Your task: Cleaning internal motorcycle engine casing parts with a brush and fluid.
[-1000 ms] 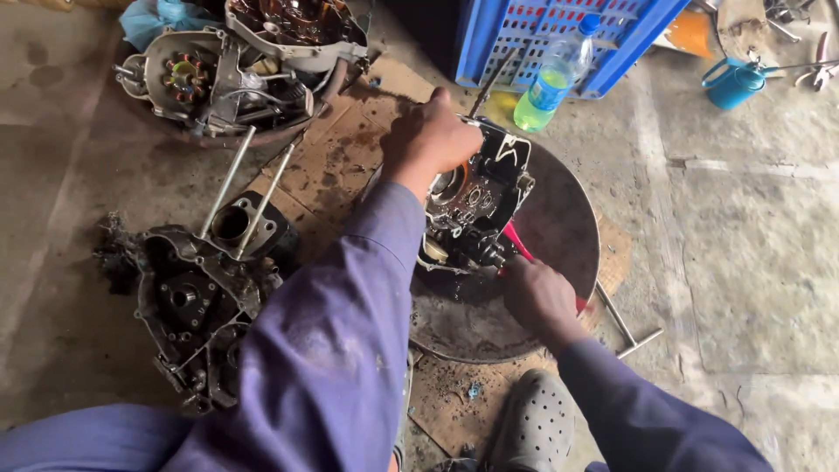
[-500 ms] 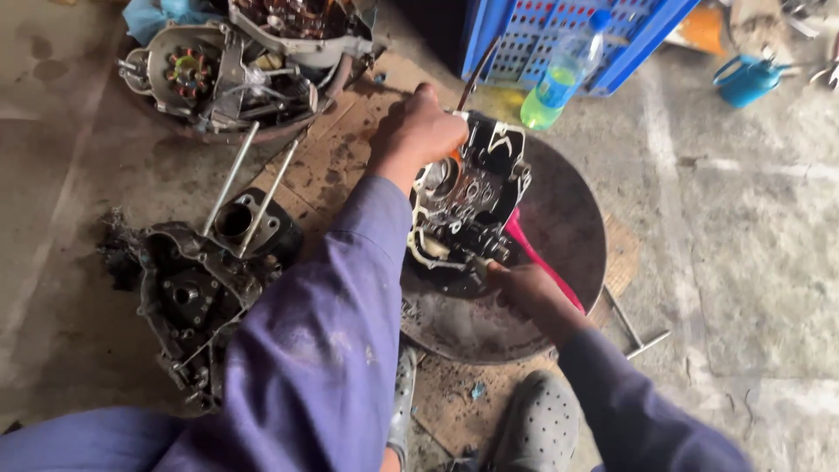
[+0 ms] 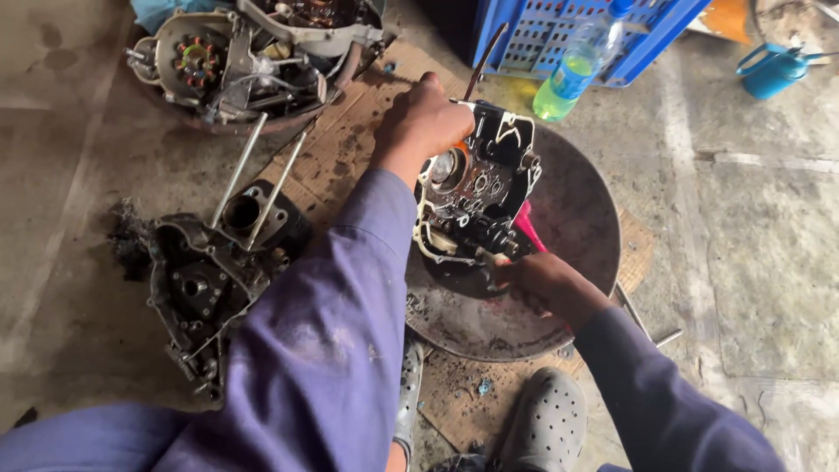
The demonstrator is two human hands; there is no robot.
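Greasy engine case [image 3: 476, 197] (tilted in pan) sits between left hand [image 3: 424, 118] gripping its top and right hand [image 3: 542, 280], closed below.

Crankcase [image 3: 476, 197] in pan [image 3: 572, 210].

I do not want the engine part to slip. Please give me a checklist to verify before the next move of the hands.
1. Left hand grips the top edge of the engine case: ok.
2. Engine case stands inside the round metal pan: ok.
3. Right hand holds the red tool at the case's lower edge: ok.
4. Tool tip seated properly: cannot tell, hidden by the case.
5. Plastic bottle stands apart from the pan: ok.
6. Loose metal rod lies close beside the pan: not ok.
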